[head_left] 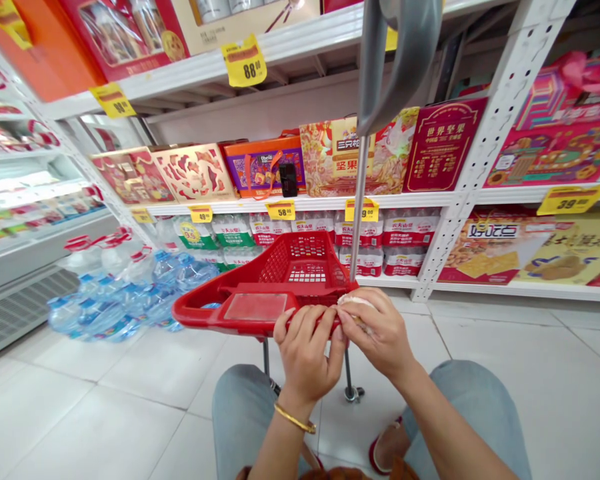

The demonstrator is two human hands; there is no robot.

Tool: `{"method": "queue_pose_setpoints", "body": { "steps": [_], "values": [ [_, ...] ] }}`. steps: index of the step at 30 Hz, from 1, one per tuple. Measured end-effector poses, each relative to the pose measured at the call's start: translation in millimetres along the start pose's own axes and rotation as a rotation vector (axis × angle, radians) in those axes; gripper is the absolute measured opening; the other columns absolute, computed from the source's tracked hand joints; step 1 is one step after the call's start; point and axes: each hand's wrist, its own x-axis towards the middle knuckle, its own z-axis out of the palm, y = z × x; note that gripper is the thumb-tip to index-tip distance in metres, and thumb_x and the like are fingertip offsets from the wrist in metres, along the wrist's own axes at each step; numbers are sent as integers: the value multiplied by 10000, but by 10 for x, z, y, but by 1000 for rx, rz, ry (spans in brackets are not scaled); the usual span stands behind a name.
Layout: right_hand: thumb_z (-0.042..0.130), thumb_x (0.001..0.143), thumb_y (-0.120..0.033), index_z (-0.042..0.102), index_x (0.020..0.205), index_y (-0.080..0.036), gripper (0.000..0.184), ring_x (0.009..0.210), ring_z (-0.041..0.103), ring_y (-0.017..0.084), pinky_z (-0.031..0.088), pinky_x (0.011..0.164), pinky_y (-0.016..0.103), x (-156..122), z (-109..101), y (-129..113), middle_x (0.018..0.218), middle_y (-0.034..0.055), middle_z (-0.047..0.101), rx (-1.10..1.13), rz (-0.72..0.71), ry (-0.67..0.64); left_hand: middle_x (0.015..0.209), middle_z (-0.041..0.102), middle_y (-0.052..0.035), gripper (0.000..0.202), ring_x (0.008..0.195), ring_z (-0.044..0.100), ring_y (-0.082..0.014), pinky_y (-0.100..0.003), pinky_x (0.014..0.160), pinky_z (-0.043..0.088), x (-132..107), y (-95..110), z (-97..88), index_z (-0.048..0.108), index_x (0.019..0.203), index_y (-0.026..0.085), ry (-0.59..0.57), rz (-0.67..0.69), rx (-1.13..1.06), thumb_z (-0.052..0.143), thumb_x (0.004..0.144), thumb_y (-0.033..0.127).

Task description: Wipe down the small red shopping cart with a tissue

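A red plastic shopping cart (250, 308) with a perforated basket stands before my knees on thin metal legs. My left hand (307, 353), with a gold bangle at the wrist, has its fingers curled over the cart's near rim. At the near right corner, my right hand (383, 333) is closed on a crumpled white cloth (357, 303), pressing it against the rim close to my left fingertips. Most of the cloth is hidden under the fingers; whether it is fabric or paper I cannot tell. A metal pole (361, 207) with a grey curved handle (410, 67) rises from that corner.
Shelves with boxed nut gifts (353, 157) and yellow price tags (245, 61) stand ahead. Packs of bottled water (405, 230) fill the bottom shelf. Large blue-tinted bottles (103, 310) are on the tiled floor (145, 393) at left, beside a refrigerated case (25, 287).
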Motion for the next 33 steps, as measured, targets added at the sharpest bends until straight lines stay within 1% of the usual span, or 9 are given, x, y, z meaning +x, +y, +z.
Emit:
{"method": "queue_pose_setpoints", "body": {
  "steps": [8,12,18,21,23,25,28,30,33],
  "values": [
    [586,868,-261,705,837,-233,127,859,647,179,537,802,350,14,31,158,858,47,708,215,162,-3,936,720,-46,241,911,637,-196,-394,943,310,1,-39,-32,675,1030,213,4,-1,5,497,869,232],
    [592,872,-269,716,833,-230,135,860,644,173,531,798,336,40,58,234,837,42,715,275,198,-29,923,720,-42,236,899,635,-193,-392,936,318,6,-71,-61,684,1009,215,16,-7,1,499,862,229],
    [587,886,-332,730,858,-234,175,898,639,179,506,856,373,51,151,361,880,49,722,344,277,-34,917,718,-39,237,898,632,-187,-387,932,321,0,-136,-110,691,996,216,11,-19,-8,495,864,232],
    [584,886,-369,732,875,-225,207,886,645,178,526,804,350,41,216,452,897,57,713,395,340,-45,905,717,-35,233,884,632,-186,-390,921,326,3,-162,-143,691,980,215,11,-23,-9,488,866,228],
    [586,882,-387,733,887,-221,221,861,646,176,537,745,327,36,248,482,896,58,709,409,352,-51,897,716,-33,235,877,634,-184,-388,913,331,10,-176,-164,692,967,218,12,-25,-3,477,873,240],
    [592,875,-401,732,884,-218,230,828,646,176,541,701,317,36,259,462,885,59,707,394,352,-24,895,715,-33,236,879,635,-183,-387,915,331,17,-187,-182,691,964,221,6,-24,-2,474,876,247],
    [596,873,-390,724,845,-215,219,793,646,177,543,692,325,45,227,313,865,55,706,356,337,57,892,713,-31,230,882,633,-180,-386,928,322,18,-198,-199,690,957,220,7,-28,-13,478,872,240],
    [598,876,-352,717,835,-224,179,828,647,183,538,742,343,47,185,159,864,49,709,331,289,69,898,713,-29,227,885,630,-178,-385,935,317,11,-203,-205,689,957,219,5,-34,-17,481,868,236],
    [621,862,-272,708,871,-248,90,936,629,196,497,854,384,27,140,-44,912,42,716,277,144,-2,907,712,-29,214,889,630,-179,-385,942,318,-4,-213,-209,688,949,219,-8,-47,-18,495,863,248]
  ]
}}
